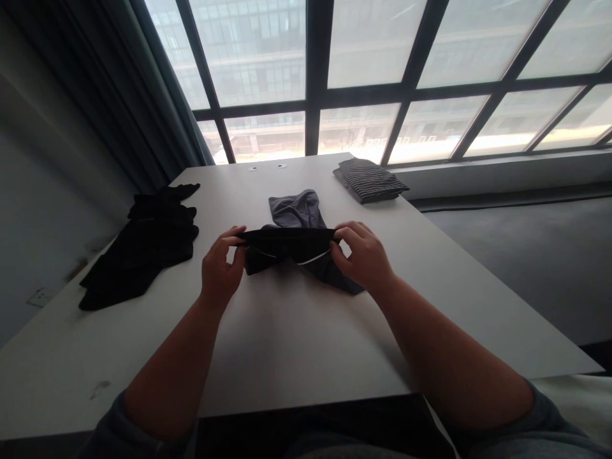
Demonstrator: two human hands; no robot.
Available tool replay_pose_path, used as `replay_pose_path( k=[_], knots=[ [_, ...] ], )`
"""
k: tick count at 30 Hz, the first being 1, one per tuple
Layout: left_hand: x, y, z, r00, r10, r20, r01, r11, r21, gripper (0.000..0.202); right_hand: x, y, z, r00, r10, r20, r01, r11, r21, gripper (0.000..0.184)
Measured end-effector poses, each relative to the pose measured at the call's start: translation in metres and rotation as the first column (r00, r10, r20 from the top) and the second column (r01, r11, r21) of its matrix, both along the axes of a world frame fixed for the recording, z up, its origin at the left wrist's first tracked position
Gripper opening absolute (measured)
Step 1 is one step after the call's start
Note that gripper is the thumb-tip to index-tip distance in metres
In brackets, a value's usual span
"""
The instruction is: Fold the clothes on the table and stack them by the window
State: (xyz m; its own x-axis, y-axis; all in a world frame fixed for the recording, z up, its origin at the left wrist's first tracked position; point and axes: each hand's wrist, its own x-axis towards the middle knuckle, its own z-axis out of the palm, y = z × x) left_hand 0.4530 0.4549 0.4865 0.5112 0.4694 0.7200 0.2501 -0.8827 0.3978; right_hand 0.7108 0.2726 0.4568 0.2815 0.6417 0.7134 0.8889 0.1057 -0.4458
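Between my two hands a pair of grey and black shorts [289, 241] is stretched by its black waistband, with thin white piping below the band. My left hand [220, 264] pinches the left end of the waistband. At the right end my right hand [366, 256] grips the band between thumb and fingers. The grey fabric hangs down and spreads on the white table [287, 344], part of it reaching out behind the band. How much of the cloth rests on the table is partly hidden by the band.
Black clothing [143, 252] lies loosely along the table's left side. At the far right edge sits a folded stack of striped and grey clothes [371, 180]. Two small white round pieces [282, 166] are at the back edge. A dark curtain [124, 89] and a large window stand beyond.
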Motion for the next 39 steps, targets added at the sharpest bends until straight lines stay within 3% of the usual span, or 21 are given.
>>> replay_pose_path(
  k=[4, 8, 11, 14, 16, 18, 21, 24, 29, 33, 36, 39],
  knots=[
    [0.0, 0.009, -0.016, 0.997, 0.079, -0.017, -0.08, 0.994, -0.07, 0.007, -0.001, 0.006, -0.013, 0.992, -0.057, -0.116, 0.051, 0.997, -0.055, 0.001],
    [0.003, 0.013, -0.026, 1.0, -0.027, 0.016, 0.03, 0.975, -0.222, 0.017, -0.004, 0.008, -0.018, 0.987, -0.001, -0.162, -0.005, 0.999, -0.041, 0.008],
    [0.005, 0.011, -0.024, 0.995, -0.088, 0.047, 0.099, 0.936, -0.339, 0.041, -0.005, 0.006, -0.015, 0.985, 0.027, -0.172, -0.022, 0.999, 0.029, 0.011],
    [0.005, 0.008, -0.017, 0.974, -0.194, -0.118, 0.132, 0.906, -0.402, 0.039, -0.005, 0.006, -0.014, 0.983, 0.066, -0.169, -0.051, 0.995, 0.091, 0.012],
    [0.006, 0.005, -0.014, 0.935, -0.246, -0.257, 0.131, 0.909, -0.395, 0.022, -0.006, 0.008, -0.017, 0.979, 0.114, -0.166, -0.096, 0.989, 0.113, 0.013],
    [0.008, 0.003, -0.012, 0.916, -0.267, -0.3, 0.149, 0.92, -0.363, 0.018, -0.008, 0.01, -0.022, 0.972, 0.132, -0.192, -0.111, 0.987, 0.114, 0.014],
    [0.008, 0.0, -0.012, 0.916, -0.297, -0.271, 0.177, 0.903, -0.393, 0.019, -0.011, 0.012, -0.03, 0.959, 0.088, -0.271, -0.073, 0.995, 0.064, 0.017],
    [0.006, 0.0, -0.014, 0.914, -0.273, -0.301, 0.111, 0.88, -0.462, 0.021, -0.013, 0.012, -0.036, 0.95, 0.072, -0.304, -0.068, 0.997, 0.021, 0.022],
    [0.004, 0.002, -0.016, 0.961, -0.161, -0.226, 0.041, 0.888, -0.458, 0.028, -0.008, 0.011, -0.035, 0.949, 0.183, -0.257, -0.189, 0.982, 0.001, 0.039],
    [0.005, 0.003, -0.018, 0.976, -0.143, -0.166, 0.056, 0.896, -0.44, 0.03, -0.005, 0.011, -0.03, 0.941, 0.261, -0.214, -0.29, 0.95, -0.118, 0.065],
    [0.005, 0.002, -0.02, 0.968, -0.146, -0.202, 0.057, 0.919, -0.39, 0.04, -0.006, 0.013, -0.029, 0.954, 0.187, -0.236, -0.237, 0.949, -0.207, 0.067],
    [0.003, 0.001, -0.02, 0.952, -0.167, -0.255, 0.064, 0.927, -0.37, 0.053, -0.005, 0.016, -0.031, 0.962, 0.062, -0.265, -0.142, 0.946, -0.293, 0.046]
  ],
)
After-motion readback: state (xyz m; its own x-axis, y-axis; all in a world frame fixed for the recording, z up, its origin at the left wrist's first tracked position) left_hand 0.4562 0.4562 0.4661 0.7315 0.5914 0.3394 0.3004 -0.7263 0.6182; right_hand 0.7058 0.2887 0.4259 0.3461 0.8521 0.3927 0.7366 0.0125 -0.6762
